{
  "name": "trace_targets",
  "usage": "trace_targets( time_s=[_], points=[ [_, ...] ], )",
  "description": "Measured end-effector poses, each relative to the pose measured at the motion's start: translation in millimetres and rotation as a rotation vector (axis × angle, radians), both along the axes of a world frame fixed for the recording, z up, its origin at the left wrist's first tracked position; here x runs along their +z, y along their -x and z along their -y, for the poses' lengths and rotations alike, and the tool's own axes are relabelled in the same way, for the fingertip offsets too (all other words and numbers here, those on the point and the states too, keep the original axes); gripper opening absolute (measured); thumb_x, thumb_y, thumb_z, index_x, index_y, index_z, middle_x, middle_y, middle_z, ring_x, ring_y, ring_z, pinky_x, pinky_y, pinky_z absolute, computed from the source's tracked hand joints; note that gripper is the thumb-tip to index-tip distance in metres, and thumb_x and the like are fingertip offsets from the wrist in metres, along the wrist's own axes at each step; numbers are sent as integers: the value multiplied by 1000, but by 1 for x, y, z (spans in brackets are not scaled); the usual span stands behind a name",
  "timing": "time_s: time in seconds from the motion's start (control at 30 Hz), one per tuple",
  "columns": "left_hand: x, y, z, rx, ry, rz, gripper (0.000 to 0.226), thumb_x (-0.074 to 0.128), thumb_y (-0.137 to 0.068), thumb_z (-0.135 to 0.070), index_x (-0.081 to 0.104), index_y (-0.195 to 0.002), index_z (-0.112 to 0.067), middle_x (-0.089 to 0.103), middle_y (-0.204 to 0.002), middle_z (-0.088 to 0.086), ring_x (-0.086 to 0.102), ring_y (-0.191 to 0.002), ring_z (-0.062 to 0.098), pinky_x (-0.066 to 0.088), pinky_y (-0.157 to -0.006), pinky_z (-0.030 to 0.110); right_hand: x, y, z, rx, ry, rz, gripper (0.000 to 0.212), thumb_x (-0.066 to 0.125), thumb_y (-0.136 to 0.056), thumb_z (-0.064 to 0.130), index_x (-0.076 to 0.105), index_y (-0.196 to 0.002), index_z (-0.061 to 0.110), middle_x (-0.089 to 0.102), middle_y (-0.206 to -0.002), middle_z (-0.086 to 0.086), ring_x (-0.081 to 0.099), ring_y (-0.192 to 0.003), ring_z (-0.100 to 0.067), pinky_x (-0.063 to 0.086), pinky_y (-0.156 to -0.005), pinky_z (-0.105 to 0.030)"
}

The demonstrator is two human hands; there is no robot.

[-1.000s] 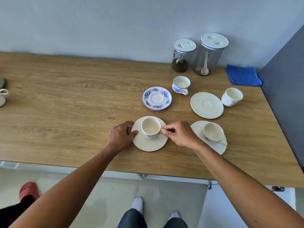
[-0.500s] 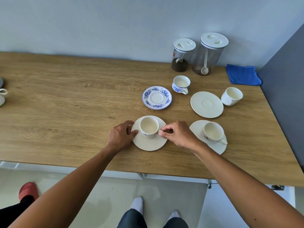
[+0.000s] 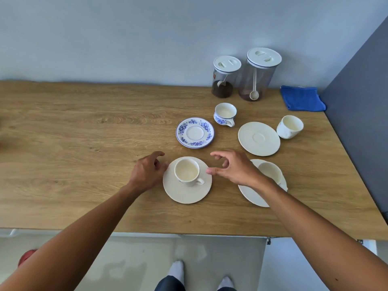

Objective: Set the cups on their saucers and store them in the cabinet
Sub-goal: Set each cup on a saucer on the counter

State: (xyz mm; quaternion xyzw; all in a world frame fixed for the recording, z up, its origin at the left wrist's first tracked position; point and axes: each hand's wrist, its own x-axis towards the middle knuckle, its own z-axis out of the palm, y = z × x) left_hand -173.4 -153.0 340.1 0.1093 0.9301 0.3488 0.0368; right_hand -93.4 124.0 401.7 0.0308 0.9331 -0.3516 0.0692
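Observation:
A cream cup [image 3: 187,172] stands upright on a cream saucer [image 3: 184,193] near the table's front, handle turned to the front right. My left hand [image 3: 148,172] rests at the saucer's left rim, fingers apart. My right hand [image 3: 233,168] hovers open just right of the saucer, holding nothing. Behind my right hand a second cream cup [image 3: 270,172] sits on its saucer [image 3: 253,195], partly hidden. Farther back lie an empty blue-flowered saucer [image 3: 195,132], a blue-flowered cup [image 3: 225,113], an empty cream saucer [image 3: 259,138] and a loose cream cup [image 3: 290,127].
Two lidded clear jars [image 3: 225,77] [image 3: 260,74] with scoops stand against the back wall. A folded blue cloth [image 3: 302,98] lies at the back right corner beside a grey side panel [image 3: 361,114]. The wooden table [image 3: 73,143] stretches left. No cabinet is in view.
My right hand has let go of the cup's handle and opened, drawing back to the right. The cup's handle now points front right. My left hand's fingers have loosened at the saucer's rim.

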Motion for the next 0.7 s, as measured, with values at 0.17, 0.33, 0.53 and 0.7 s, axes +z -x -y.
trace_targets(
  time_s=[0.17,0.33,0.53,0.7],
  points=[
    [7,36,-20,-65,8,-14,38,71,-85,-30,64,-121,-21,64,-70,-7,62,-72,17,54,-77,35,7,29,-34,-146,24,0,66,78,-73,59,61,-130,30,61,-114,12,59,-84,-7,54,-86,-39],
    [10,69,-47,-87,27,-32,39,69,-86,-32,63,-123,-20,65,-74,-5,65,-78,23,52,-75,34,3,64,-68,-285,-20,-17,57,75,-77,57,64,-124,28,63,-108,8,61,-87,-11,53,-86,-39],
    [6,100,-65,-94,83,-8,39,66,-87,-37,60,-123,-25,64,-76,-6,66,-85,26,54,-76,37,-12,98,-81,-343,-28,25,44,72,-84,50,66,-117,22,68,-101,4,62,-97,-17,50,-87,-38],
    [-1,117,-68,-121,77,29,43,68,-85,-35,57,-127,-25,65,-75,-5,65,-79,22,54,-75,36,-25,122,-80,-423,20,8,28,68,-90,42,71,-102,17,72,-90,1,69,-83,-21,54,-79,-34]
  ],
)
